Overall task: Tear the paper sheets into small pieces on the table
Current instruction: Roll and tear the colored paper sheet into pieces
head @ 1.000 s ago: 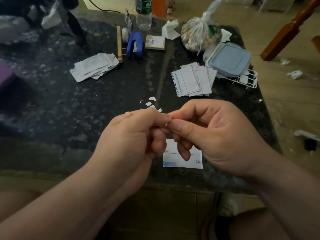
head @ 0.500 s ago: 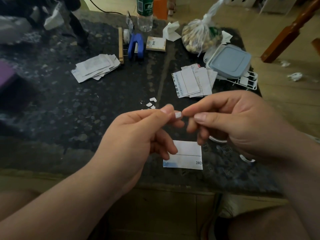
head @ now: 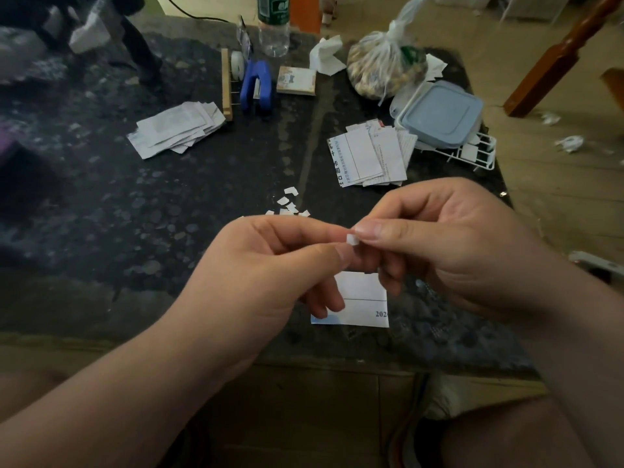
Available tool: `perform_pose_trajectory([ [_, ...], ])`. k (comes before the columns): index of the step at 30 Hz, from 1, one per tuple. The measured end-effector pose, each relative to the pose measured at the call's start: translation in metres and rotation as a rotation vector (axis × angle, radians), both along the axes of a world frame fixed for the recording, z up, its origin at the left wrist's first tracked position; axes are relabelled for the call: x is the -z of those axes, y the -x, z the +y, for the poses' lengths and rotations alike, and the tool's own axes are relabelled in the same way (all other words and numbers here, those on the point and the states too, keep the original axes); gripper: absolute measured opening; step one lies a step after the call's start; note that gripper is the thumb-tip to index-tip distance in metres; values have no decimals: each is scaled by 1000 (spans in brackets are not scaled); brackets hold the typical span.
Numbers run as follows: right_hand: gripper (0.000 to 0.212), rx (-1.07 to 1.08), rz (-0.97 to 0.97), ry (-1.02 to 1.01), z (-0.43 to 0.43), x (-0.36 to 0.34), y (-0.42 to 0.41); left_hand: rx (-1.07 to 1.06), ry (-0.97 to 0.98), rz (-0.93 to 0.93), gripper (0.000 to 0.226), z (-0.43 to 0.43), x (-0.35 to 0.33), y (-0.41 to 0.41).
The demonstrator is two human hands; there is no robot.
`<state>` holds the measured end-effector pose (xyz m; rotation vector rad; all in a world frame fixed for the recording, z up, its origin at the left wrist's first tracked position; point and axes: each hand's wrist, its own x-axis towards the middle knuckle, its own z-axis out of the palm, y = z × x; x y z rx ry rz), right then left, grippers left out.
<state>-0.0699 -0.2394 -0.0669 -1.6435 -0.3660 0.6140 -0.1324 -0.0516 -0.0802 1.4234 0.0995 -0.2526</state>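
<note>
Both hands meet above the near part of the dark stone table [head: 141,238]. My left hand [head: 270,271] and my right hand [head: 449,251] pinch one tiny white paper scrap [head: 353,239] between thumbs and forefingers. Under them a larger printed piece of paper [head: 363,304] lies flat on the table, partly hidden by my fingers. Several small torn bits [head: 290,202] lie just beyond my left hand. A stack of printed sheets [head: 371,157] sits at centre right, and another stack of sheets [head: 175,128] at centre left.
At the back stand a blue stapler [head: 256,87], a wooden strip [head: 226,84], a small notepad [head: 297,81], a water bottle [head: 273,25] and a tied plastic bag [head: 385,67]. A lidded blue-grey box [head: 439,114] rests on a white wire rack [head: 472,157] at the right edge.
My hands came apart from a tight clasp, then moved close again at the fingertips with a small scrap pinched between them. The right hand rose slightly.
</note>
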Motion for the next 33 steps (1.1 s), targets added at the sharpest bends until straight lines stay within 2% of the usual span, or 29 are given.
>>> perform_pose_trajectory([
  [7,13,-61,19,-40,6,-4,5,-66,-78,9,13,-2,-4,3],
  [15,13,-10,306,-158,15,3,8,-127,-5,27,13,0,-3,8],
  [20,14,19,339,-85,14,-1,4,-112,-15,52,13,1,-3,6],
  [22,12,87,114,116,6,-5,-3,-106,20,90,21,0,-2,4],
  [24,7,202,-264,345,-6,-11,-9,-88,78,143,30,-2,-1,3],
  [26,4,279,-498,375,-16,-16,-9,-46,133,193,37,-2,0,3],
  [30,4,78,-735,431,-10,-16,8,72,242,240,42,0,2,2],
  [33,5,-26,-801,493,-7,-11,8,149,240,225,42,1,6,2],
])
